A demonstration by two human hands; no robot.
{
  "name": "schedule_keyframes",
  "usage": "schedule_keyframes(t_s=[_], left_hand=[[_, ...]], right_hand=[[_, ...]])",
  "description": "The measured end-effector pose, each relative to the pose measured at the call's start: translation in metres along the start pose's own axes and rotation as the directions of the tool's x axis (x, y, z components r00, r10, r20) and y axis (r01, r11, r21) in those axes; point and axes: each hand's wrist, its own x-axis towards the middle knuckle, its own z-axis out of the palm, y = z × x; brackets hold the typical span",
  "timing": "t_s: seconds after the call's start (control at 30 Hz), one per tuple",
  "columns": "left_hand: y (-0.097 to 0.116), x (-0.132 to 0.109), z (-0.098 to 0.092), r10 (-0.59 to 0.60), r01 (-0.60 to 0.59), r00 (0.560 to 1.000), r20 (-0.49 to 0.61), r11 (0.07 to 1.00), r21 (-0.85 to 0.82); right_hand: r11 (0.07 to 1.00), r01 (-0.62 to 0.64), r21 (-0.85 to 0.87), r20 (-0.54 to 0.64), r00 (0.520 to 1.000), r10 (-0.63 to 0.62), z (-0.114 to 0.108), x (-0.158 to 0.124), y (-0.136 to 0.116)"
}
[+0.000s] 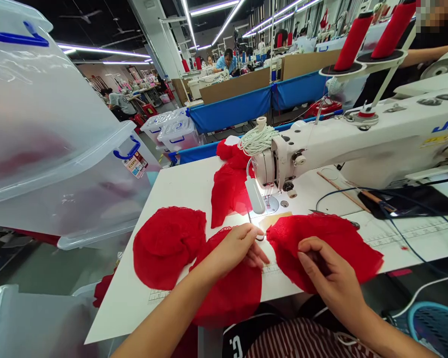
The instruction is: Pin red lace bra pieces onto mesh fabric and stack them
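On a white sewing table (123, 303) below an industrial sewing machine (321, 144), red lace-trimmed fabric (332, 238) lies under the right hand (330, 273), thumb near forefinger, beside the left hand (241, 246), lower fingers spread, any grip uncertain; smoothing folds should help prevent puckers.

Sewing machine (358, 129) cut off at right; left forearm (179, 303) hides part of the near red fabric (231, 293); far workers (227, 61) too small to make out.
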Motion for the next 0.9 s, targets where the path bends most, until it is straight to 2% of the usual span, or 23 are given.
schedule_keyframes(t_s=[0.03,0.1,0.17,0.2,0.23,0.27,0.3,0.33,0.37,0.4,0.47,0.53,0.57,0.63,0.7,0.77,0.83,0.9], left_hand=[[0.003,0.000,0.000,-0.002,0.010,0.999,0.038,0.980,-0.200],[0.009,0.001,-0.001,0.088,-0.058,0.995,0.043,0.883,-0.467],[0.012,0.003,-0.006,0.183,-0.158,0.983,-0.013,0.808,-0.568],[0.012,0.005,-0.010,0.215,-0.213,0.975,-0.064,0.803,-0.556],[0.010,0.007,-0.014,0.236,-0.274,0.962,-0.139,0.828,-0.490],[0.007,0.009,-0.019,0.260,-0.332,0.937,-0.235,0.875,-0.354],[0.004,0.011,-0.024,0.305,-0.366,0.894,-0.328,0.920,-0.141],[-0.001,0.012,-0.029,0.373,-0.352,0.844,-0.385,0.928,0.126],[-0.005,0.012,-0.033,0.441,-0.286,0.805,-0.397,0.874,0.392],[-0.010,0.012,-0.038,0.489,-0.192,0.788,-0.374,0.772,0.607],[-0.017,0.010,-0.044,0.497,-0.026,0.814,-0.301,0.548,0.836],[-0.022,0.008,-0.048,0.456,0.068,0.846,-0.275,0.420,0.905],[-0.024,0.007,-0.050,0.445,0.088,0.854,-0.271,0.389,0.917],[-0.025,0.007,-0.052,0.437,0.094,0.859,-0.266,0.376,0.922],[-0.026,0.008,-0.054,0.426,0.075,0.862,-0.273,0.425,0.902],[-0.025,0.009,-0.057,0.404,0.029,0.872,-0.277,0.521,0.853],[-0.025,0.010,-0.060,0.383,-0.015,0.881,-0.278,0.609,0.793],[-0.025,0.011,-0.062,0.355,-0.033,0.892,-0.278,0.667,0.744]], right_hand=[[0.999,0.031,0.016,-0.011,0.999,-0.030,-0.001,0.001,-0.001],[0.993,0.114,0.037,0.060,0.991,-0.116,0.002,0.001,-0.003],[0.986,0.165,0.024,0.228,0.959,-0.166,0.009,0.001,-0.004],[0.984,0.177,-0.012,0.323,0.932,-0.164,0.013,0.001,-0.004],[0.980,0.188,-0.069,0.404,0.903,-0.145,0.018,0.001,-0.003],[0.969,0.202,-0.139,0.463,0.879,-0.117,0.022,0.000,-0.003],[0.953,0.219,-0.207,0.505,0.859,-0.088,0.025,-0.001,-0.004],[0.936,0.235,-0.261,0.530,0.846,-0.065,0.027,-0.001,-0.004],[0.924,0.246,-0.294,0.546,0.836,-0.048,0.027,-0.002,-0.005],[0.919,0.252,-0.303,0.563,0.825,-0.040,0.026,-0.002,-0.007],[0.929,0.260,-0.264,0.591,0.805,-0.058,0.018,0.000,-0.010],[0.943,0.266,-0.198,0.550,0.827,-0.118,0.008,0.007,-0.012],[0.944,0.269,-0.192,0.496,0.857,-0.143,0.003,0.013,-0.011],[0.920,0.267,-0.286,0.383,0.912,-0.146,-0.003,0.028,-0.008],[0.849,0.263,-0.458,0.363,0.927,-0.091,-0.003,0.044,-0.004],[0.771,0.286,-0.570,0.430,0.903,-0.016,0.001,0.057,-0.001],[0.737,0.313,-0.598,0.491,0.871,0.029,0.006,0.062,0.001],[0.718,0.328,-0.614,0.500,0.866,0.032,0.009,0.063,0.001]])
